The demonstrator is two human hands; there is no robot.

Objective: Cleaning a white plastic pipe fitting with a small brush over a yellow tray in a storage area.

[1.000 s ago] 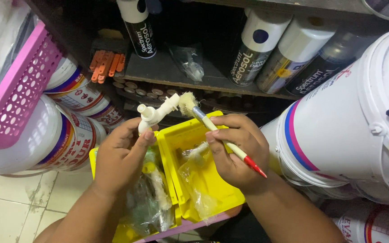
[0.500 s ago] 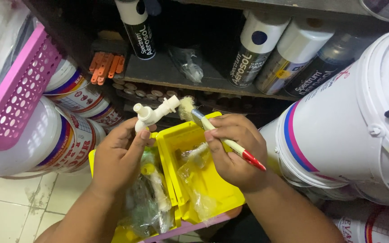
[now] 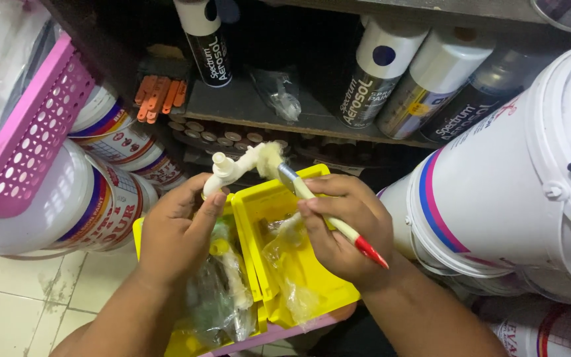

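My left hand (image 3: pixel 176 228) grips a white plastic tap (image 3: pixel 232 168) and holds it up over the yellow bins. My right hand (image 3: pixel 348 225) holds a small paintbrush (image 3: pixel 328 215) with a cream handle and red tip. Its pale bristles press against the tap's spout. Below both hands sit two yellow plastic bins (image 3: pixel 312 284) holding clear bags of small fittings (image 3: pixel 223 291).
A dark shelf (image 3: pixel 246 109) carries several spray cans (image 3: pixel 371 82), orange wall plugs (image 3: pixel 160 96) and a small plastic bag. White paint buckets (image 3: pixel 517 178) stand at right and left (image 3: pixel 61 205). A pink basket (image 3: pixel 31 125) hangs upper left. Tiled floor lies lower left.
The brush has shifted slightly along the tap's spout. Both hands stay in nearly the same place over the yellow bins.
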